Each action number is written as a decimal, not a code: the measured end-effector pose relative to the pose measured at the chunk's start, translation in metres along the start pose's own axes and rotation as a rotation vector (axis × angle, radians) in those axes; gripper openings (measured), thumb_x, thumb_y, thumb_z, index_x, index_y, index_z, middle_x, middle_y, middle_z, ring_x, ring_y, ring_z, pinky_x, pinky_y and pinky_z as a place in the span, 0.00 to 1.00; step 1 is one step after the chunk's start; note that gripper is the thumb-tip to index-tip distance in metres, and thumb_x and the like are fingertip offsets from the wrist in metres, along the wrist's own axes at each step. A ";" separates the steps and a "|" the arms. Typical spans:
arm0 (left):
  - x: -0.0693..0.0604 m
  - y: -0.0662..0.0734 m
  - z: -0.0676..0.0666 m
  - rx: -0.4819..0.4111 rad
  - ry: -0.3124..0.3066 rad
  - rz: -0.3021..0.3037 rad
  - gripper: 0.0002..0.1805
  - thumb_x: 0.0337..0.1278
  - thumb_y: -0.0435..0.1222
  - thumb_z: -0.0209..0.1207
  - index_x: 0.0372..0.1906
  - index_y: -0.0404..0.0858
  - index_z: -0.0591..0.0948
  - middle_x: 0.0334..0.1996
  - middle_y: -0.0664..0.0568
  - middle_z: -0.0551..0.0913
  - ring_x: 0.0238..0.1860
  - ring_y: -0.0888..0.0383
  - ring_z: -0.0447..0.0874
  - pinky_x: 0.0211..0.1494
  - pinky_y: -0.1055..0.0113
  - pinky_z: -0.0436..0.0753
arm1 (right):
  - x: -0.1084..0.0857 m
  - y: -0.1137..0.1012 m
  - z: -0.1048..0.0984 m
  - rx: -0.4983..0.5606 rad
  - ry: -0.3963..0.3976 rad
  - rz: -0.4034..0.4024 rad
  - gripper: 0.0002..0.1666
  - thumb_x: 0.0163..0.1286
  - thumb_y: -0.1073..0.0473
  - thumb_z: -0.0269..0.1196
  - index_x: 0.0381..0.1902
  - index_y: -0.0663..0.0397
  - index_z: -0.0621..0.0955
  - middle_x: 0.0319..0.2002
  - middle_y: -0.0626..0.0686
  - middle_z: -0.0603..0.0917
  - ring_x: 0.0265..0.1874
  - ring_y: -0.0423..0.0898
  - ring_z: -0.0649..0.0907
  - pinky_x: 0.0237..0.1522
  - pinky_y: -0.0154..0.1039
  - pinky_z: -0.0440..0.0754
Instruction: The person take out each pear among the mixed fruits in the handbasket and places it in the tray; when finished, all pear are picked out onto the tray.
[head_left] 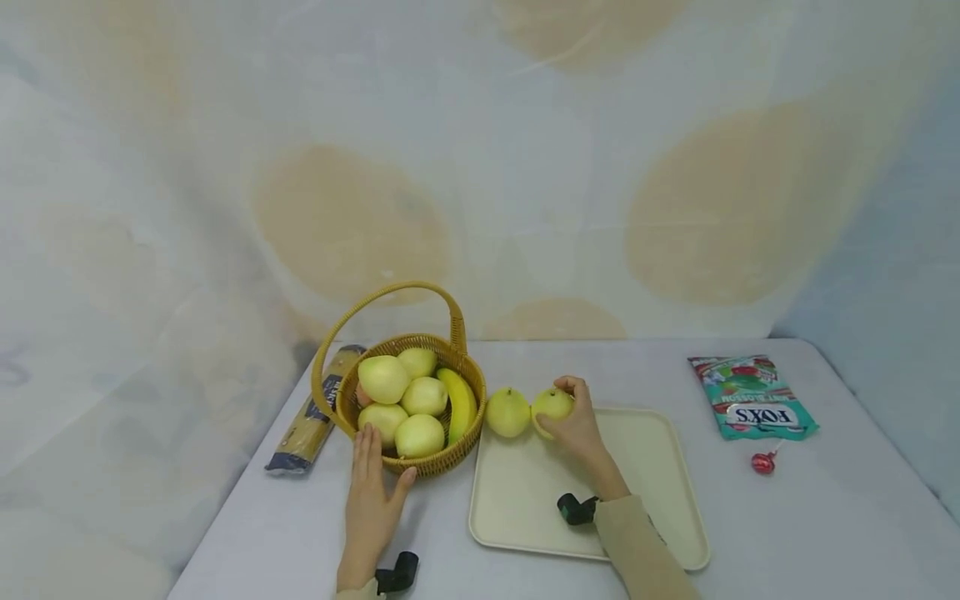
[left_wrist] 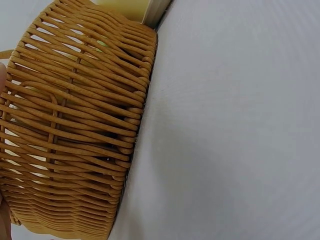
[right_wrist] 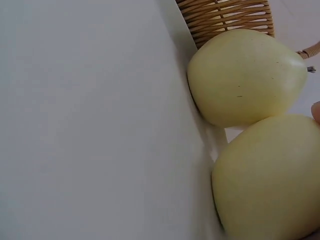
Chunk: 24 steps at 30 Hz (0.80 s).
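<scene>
A wicker basket [head_left: 450, 457] with a tall handle holds several pale yellow-green pears [head_left: 422, 397], a banana [head_left: 458, 406] and a partly hidden reddish fruit [head_left: 363, 395]. My left hand [head_left: 371, 504] rests against the basket's near left side, fingers straight and thumb spread. Only bits of that hand show beside the weave in the left wrist view. Over the cream tray [head_left: 517, 517], my right hand [head_left: 576, 425] holds a pear [head_left: 551, 405] between thumb and fingers. Another pear [head_left: 507, 413] sits at the tray's far left corner, touching the held one in the right wrist view [right_wrist: 245, 77].
A long pasta packet [head_left: 303, 433] lies to the left of the basket, partly behind it. On the right side of the table are a green Fox's sweets bag [head_left: 753, 398] and a red-wrapped lollipop [head_left: 763, 462]. A curtain hangs behind the table.
</scene>
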<state>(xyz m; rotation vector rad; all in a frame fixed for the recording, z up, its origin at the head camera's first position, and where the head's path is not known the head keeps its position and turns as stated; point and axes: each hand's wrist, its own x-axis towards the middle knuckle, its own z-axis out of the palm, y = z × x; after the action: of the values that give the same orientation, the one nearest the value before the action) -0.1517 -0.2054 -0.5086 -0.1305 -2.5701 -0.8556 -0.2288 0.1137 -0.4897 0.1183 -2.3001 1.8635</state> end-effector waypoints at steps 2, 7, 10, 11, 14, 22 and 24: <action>-0.001 -0.001 -0.001 0.001 -0.004 -0.012 0.47 0.60 0.48 0.61 0.76 0.33 0.51 0.77 0.37 0.48 0.78 0.40 0.42 0.80 0.64 0.38 | 0.001 -0.002 0.001 0.005 0.000 -0.005 0.37 0.55 0.72 0.66 0.59 0.65 0.62 0.62 0.64 0.65 0.67 0.60 0.64 0.72 0.56 0.59; -0.001 0.000 -0.001 -0.012 -0.012 -0.029 0.48 0.60 0.48 0.61 0.77 0.36 0.50 0.77 0.38 0.49 0.78 0.41 0.41 0.80 0.54 0.43 | 0.006 -0.004 0.002 0.002 0.017 -0.090 0.38 0.57 0.70 0.68 0.61 0.61 0.62 0.65 0.61 0.65 0.70 0.57 0.62 0.76 0.52 0.53; 0.000 0.001 -0.001 -0.019 -0.017 -0.026 0.48 0.60 0.48 0.61 0.77 0.37 0.49 0.77 0.39 0.48 0.78 0.41 0.41 0.79 0.49 0.46 | 0.007 -0.014 0.003 0.015 0.034 -0.147 0.37 0.58 0.71 0.67 0.62 0.61 0.62 0.65 0.61 0.65 0.70 0.56 0.62 0.76 0.51 0.53; 0.001 0.002 0.000 -0.021 -0.018 -0.024 0.48 0.60 0.48 0.61 0.77 0.37 0.49 0.77 0.39 0.48 0.78 0.42 0.41 0.79 0.47 0.47 | 0.008 -0.018 0.003 0.024 0.042 -0.160 0.37 0.58 0.71 0.67 0.62 0.61 0.62 0.65 0.60 0.64 0.69 0.56 0.62 0.76 0.51 0.53; 0.003 0.004 0.000 -0.032 -0.029 -0.026 0.48 0.60 0.48 0.61 0.77 0.38 0.49 0.77 0.39 0.48 0.79 0.42 0.40 0.78 0.44 0.49 | 0.008 -0.029 0.007 0.059 0.081 -0.199 0.38 0.57 0.72 0.66 0.62 0.62 0.62 0.64 0.60 0.64 0.68 0.57 0.63 0.75 0.52 0.56; 0.002 0.006 -0.004 -0.033 -0.028 -0.044 0.48 0.60 0.48 0.61 0.77 0.38 0.49 0.78 0.40 0.48 0.79 0.43 0.40 0.78 0.46 0.49 | 0.011 -0.047 0.034 0.127 0.088 -0.253 0.41 0.55 0.75 0.65 0.64 0.61 0.61 0.64 0.61 0.62 0.66 0.58 0.64 0.73 0.52 0.60; 0.000 0.006 -0.005 -0.031 -0.024 -0.043 0.48 0.60 0.48 0.61 0.77 0.37 0.50 0.78 0.40 0.48 0.78 0.42 0.41 0.80 0.52 0.45 | 0.012 -0.050 0.040 0.146 0.075 -0.248 0.42 0.54 0.75 0.66 0.64 0.61 0.61 0.64 0.62 0.62 0.65 0.56 0.65 0.72 0.52 0.61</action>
<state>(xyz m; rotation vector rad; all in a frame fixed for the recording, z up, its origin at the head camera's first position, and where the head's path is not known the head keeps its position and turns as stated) -0.1487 -0.2036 -0.5023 -0.0957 -2.5917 -0.9147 -0.2352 0.0642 -0.4479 0.3310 -1.9963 1.8703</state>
